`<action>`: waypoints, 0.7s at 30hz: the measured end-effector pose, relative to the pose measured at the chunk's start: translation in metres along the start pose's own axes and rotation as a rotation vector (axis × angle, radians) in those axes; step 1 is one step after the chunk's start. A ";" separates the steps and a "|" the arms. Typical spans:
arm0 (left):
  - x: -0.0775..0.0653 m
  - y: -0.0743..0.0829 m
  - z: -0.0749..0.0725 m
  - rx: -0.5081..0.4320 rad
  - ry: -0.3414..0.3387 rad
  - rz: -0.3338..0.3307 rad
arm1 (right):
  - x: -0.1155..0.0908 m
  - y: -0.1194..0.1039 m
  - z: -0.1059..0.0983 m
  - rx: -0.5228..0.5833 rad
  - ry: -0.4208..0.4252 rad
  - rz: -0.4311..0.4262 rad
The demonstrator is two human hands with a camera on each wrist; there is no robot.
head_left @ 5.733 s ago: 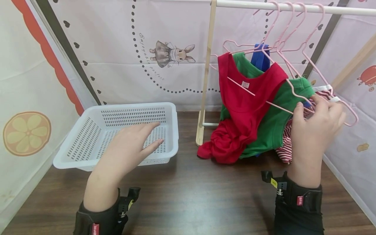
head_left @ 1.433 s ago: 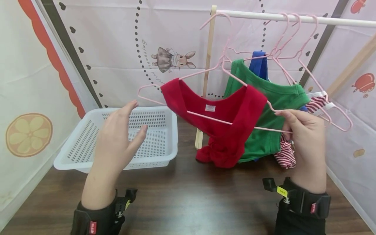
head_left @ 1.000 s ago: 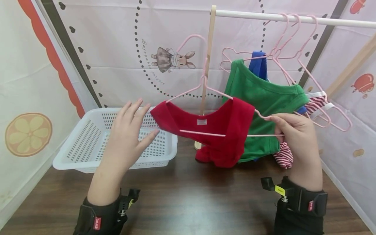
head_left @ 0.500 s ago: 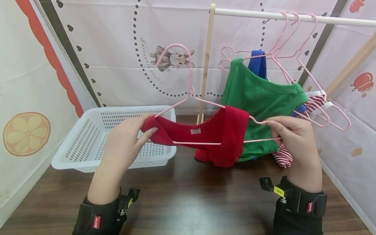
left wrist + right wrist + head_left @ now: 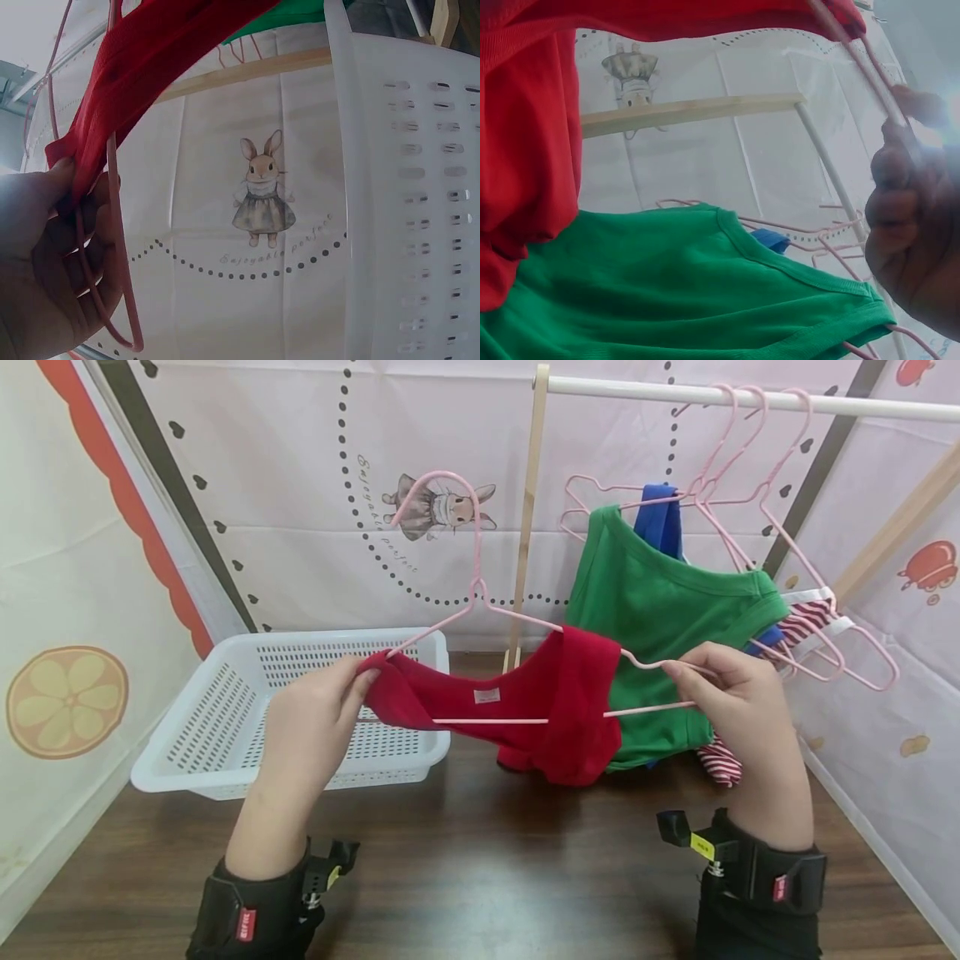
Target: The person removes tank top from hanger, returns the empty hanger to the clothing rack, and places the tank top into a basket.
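A red sleeveless top (image 5: 577, 718) hangs on a pink hanger (image 5: 477, 547) that is off the rail, its hook up in the air. My left hand (image 5: 311, 718) pinches the top's left shoulder strap between thumb and fingers; in the left wrist view the hanger's end loop (image 5: 124, 247) passes by those fingers. My right hand (image 5: 738, 702) grips the hanger's right end, where the bare wire shows beyond the other strap. The lower part of the top bunches down close over the table. Behind it a green sleeveless top (image 5: 660, 585) hangs on the rack.
A white perforated basket (image 5: 180, 752) stands on the left of the brown table (image 5: 480, 877). The rack's white rail (image 5: 637, 390) carries several pink hangers, with blue and red-striped clothes (image 5: 813, 614) behind the green top. A wooden post (image 5: 528, 518) stands at the rack's left end.
The right hand took the hanger with the red top off the rail and brought it left and down. The left hand moved from over the basket and took hold of the left strap.
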State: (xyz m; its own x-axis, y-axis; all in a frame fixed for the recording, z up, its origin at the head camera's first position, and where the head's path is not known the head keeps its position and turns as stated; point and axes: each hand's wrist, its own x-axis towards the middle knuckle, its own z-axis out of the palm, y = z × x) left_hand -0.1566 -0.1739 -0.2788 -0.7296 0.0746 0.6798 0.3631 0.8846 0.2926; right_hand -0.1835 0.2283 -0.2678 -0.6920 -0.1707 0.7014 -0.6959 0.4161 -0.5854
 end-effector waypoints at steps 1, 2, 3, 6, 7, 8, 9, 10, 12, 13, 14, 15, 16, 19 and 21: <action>0.000 0.001 0.000 -0.001 0.012 0.000 | 0.000 -0.001 0.001 -0.037 0.007 0.011; 0.000 0.002 -0.001 -0.001 0.023 0.002 | 0.000 -0.003 0.001 -0.063 0.004 0.023; 0.000 0.002 -0.001 0.000 0.031 0.003 | 0.000 -0.004 0.002 -0.083 -0.007 0.030; 0.000 0.003 0.000 0.007 0.045 0.007 | -0.001 -0.007 0.004 -0.140 -0.046 0.034; 0.000 0.003 0.000 0.011 0.047 0.007 | -0.001 -0.007 0.005 -0.158 -0.057 0.025; 0.000 0.003 0.000 0.016 0.049 0.011 | -0.001 -0.008 0.006 -0.172 -0.062 0.017; -0.001 0.003 0.001 0.021 0.050 0.015 | -0.001 -0.009 0.007 -0.189 -0.062 0.011; -0.001 0.002 0.001 0.027 0.052 0.021 | -0.002 -0.010 0.008 -0.211 -0.058 0.003; -0.001 0.002 0.002 0.039 0.056 0.033 | -0.002 -0.013 0.011 -0.257 -0.047 -0.014; -0.001 0.003 0.002 0.045 0.060 0.040 | -0.002 -0.015 0.013 -0.275 -0.045 -0.022; -0.001 0.002 0.002 0.050 0.063 0.047 | -0.002 -0.016 0.014 -0.292 -0.046 -0.032; -0.001 0.003 0.002 0.055 0.067 0.052 | -0.002 -0.018 0.015 -0.309 -0.050 -0.043; -0.001 0.003 0.002 0.059 0.071 0.056 | -0.001 -0.019 0.017 -0.325 -0.056 -0.056; 0.000 0.003 0.003 0.067 0.080 0.058 | 0.001 -0.023 0.023 -0.344 -0.070 -0.102; 0.000 0.003 0.002 0.072 0.085 0.057 | 0.003 -0.024 0.029 -0.342 -0.056 -0.139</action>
State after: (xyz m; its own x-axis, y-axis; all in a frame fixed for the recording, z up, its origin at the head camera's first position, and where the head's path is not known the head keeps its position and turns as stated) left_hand -0.1567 -0.1700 -0.2795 -0.6562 0.0888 0.7493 0.3574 0.9112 0.2050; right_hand -0.1749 0.1919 -0.2635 -0.6114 -0.2911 0.7358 -0.6861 0.6582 -0.3098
